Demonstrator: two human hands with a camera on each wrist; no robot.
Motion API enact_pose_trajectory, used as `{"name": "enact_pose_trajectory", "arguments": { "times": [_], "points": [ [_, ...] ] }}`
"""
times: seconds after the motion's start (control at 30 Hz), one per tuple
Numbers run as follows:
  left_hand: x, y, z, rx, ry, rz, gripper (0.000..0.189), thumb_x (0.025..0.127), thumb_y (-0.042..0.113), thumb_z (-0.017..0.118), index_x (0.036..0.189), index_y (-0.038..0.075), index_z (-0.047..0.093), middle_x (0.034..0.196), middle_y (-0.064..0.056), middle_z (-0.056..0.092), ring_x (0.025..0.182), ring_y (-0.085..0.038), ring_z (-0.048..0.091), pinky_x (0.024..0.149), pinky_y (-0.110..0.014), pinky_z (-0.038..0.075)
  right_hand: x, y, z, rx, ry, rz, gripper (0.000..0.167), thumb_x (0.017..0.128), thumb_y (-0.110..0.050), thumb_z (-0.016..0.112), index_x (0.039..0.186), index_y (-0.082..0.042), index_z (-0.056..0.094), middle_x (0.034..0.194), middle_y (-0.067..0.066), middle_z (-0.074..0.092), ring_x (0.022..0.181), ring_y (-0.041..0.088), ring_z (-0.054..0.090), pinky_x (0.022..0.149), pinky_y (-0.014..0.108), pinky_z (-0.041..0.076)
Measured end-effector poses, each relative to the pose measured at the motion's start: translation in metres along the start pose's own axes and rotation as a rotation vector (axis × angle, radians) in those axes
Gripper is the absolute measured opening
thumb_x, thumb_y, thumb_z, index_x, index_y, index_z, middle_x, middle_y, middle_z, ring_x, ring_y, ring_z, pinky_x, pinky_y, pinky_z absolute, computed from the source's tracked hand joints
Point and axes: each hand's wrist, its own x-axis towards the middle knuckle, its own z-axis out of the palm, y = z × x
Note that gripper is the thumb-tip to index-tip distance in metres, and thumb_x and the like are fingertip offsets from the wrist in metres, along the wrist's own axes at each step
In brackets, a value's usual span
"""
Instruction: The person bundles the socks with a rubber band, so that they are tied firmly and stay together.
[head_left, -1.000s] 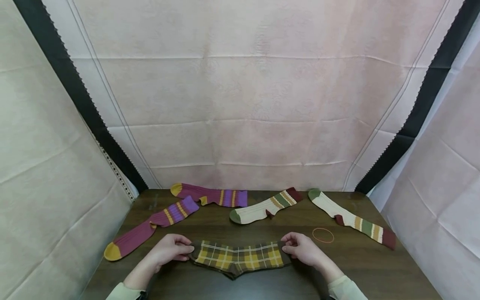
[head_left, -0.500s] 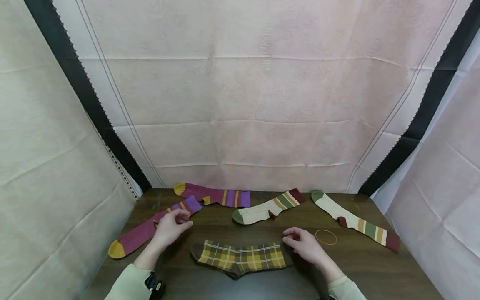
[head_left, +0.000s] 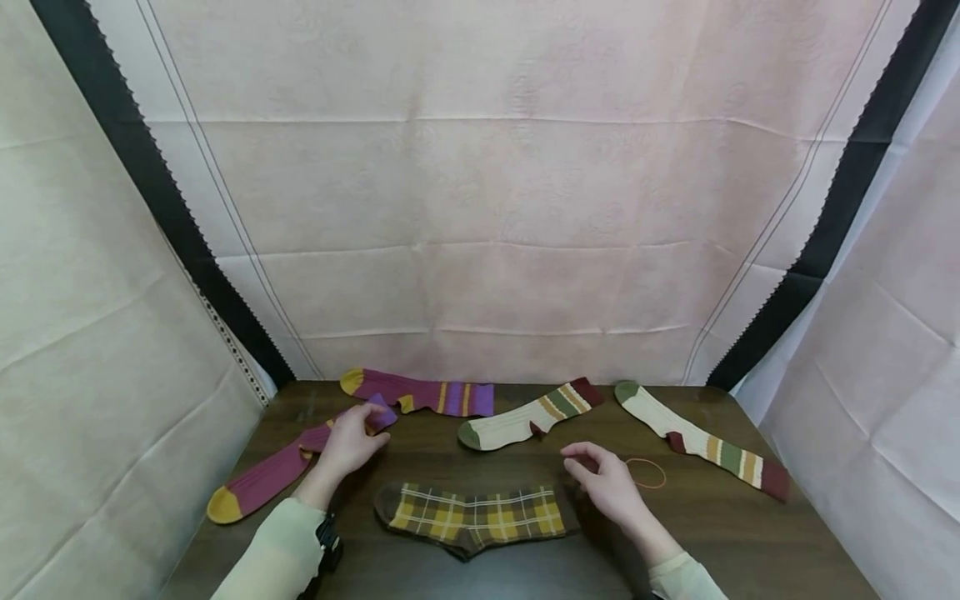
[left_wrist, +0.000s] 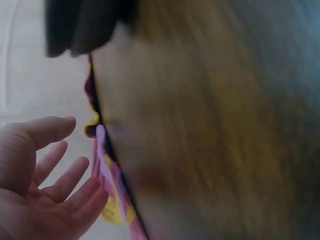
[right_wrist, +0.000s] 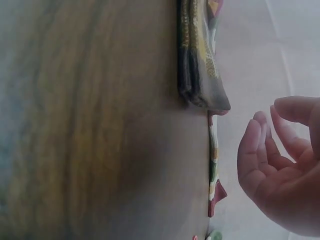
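My left hand hovers at the purple striped cuff of the left maroon sock, partly covering it in the head view. In the left wrist view its fingers are spread and loosely bent, with nothing between them. A pair of yellow-and-brown plaid socks lies stacked flat in front, heel toward me. Over the right end of these socks is my right hand, raised off them. The right wrist view has its fingers loosely curved and apart from the plaid socks' end.
A second maroon sock with a yellow toe lies at the back. Two cream socks with green toes, one in the middle and one at the right, lie on the brown table. An orange rubber band lies beside my right hand.
My left hand has let go of the plaid socks' left end and moved forward to the left maroon sock's cuff. My right hand has released the other end and lifted slightly.
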Motion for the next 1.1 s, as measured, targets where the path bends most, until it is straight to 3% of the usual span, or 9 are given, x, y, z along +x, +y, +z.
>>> {"name": "enact_pose_trajectory", "arguments": {
  "times": [0.17,0.23,0.37,0.47,0.63,0.9,1.1],
  "points": [
    [0.003,-0.005,0.001,0.019,-0.039,-0.033,0.044,0.091,0.006,0.082,0.13,-0.006,0.068,0.13,-0.026,0.068,0.135,-0.054,0.052,0.111,-0.064,0.044,0.0,0.002,0.003,0.0,-0.007,-0.002,0.016,0.103,-0.008,0.071,0.118,-0.003,0.075,0.103,0.011,0.074,0.084,0.026,0.067,0.066,0.027,0.056],
    [0.003,-0.006,0.001,0.008,-0.043,-0.038,0.043,0.09,0.006,0.082,0.129,-0.006,0.068,0.131,-0.027,0.068,0.138,-0.055,0.049,0.113,-0.065,0.042,0.0,0.002,0.004,0.007,-0.009,-0.01,0.016,0.103,-0.007,0.071,0.118,-0.003,0.075,0.104,0.012,0.074,0.084,0.026,0.067,0.066,0.028,0.056],
    [0.002,-0.008,0.002,-0.016,-0.052,-0.052,0.044,0.091,0.006,0.082,0.13,-0.005,0.068,0.127,-0.023,0.07,0.117,-0.043,0.064,0.101,-0.057,0.051,0.001,0.001,0.006,0.023,-0.015,-0.033,0.016,0.102,-0.008,0.072,0.117,-0.003,0.075,0.105,0.014,0.074,0.082,0.027,0.068,0.066,0.029,0.058],
    [-0.001,-0.009,0.001,-0.036,-0.061,-0.068,0.043,0.091,0.006,0.082,0.131,-0.004,0.068,0.125,-0.021,0.07,0.106,-0.034,0.066,0.094,-0.053,0.053,0.001,-0.002,0.008,0.026,-0.033,-0.057,0.017,0.103,-0.009,0.072,0.118,-0.003,0.075,0.102,0.016,0.074,0.081,0.027,0.069,0.066,0.028,0.058],
    [-0.01,-0.007,0.002,-0.07,-0.07,-0.064,0.04,0.091,0.006,0.082,0.128,-0.002,0.07,0.116,-0.015,0.073,0.103,-0.03,0.068,0.093,-0.052,0.054,0.003,-0.011,0.017,0.035,-0.094,-0.086,0.018,0.104,-0.011,0.071,0.119,-0.002,0.074,0.1,0.018,0.073,0.083,0.029,0.07,0.067,0.029,0.059],
    [-0.018,0.004,0.012,-0.139,-0.119,-0.009,0.033,0.095,0.004,0.079,0.127,0.004,0.072,0.108,-0.003,0.074,0.103,-0.024,0.07,0.093,-0.049,0.056,0.007,-0.03,0.039,0.066,-0.21,-0.115,0.02,0.105,-0.014,0.07,0.12,-0.001,0.073,0.101,0.019,0.071,0.086,0.033,0.069,0.072,0.045,0.063],
    [-0.023,0.015,0.012,-0.243,-0.169,-0.049,0.031,0.096,-0.004,0.074,0.126,0.004,0.072,0.105,-0.003,0.073,0.1,-0.021,0.069,0.085,-0.042,0.059,0.015,-0.043,0.064,0.038,-0.347,-0.157,0.024,0.107,-0.016,0.068,0.123,0.002,0.072,0.101,0.02,0.072,0.086,0.031,0.07,0.074,0.043,0.063]
  ]
}}
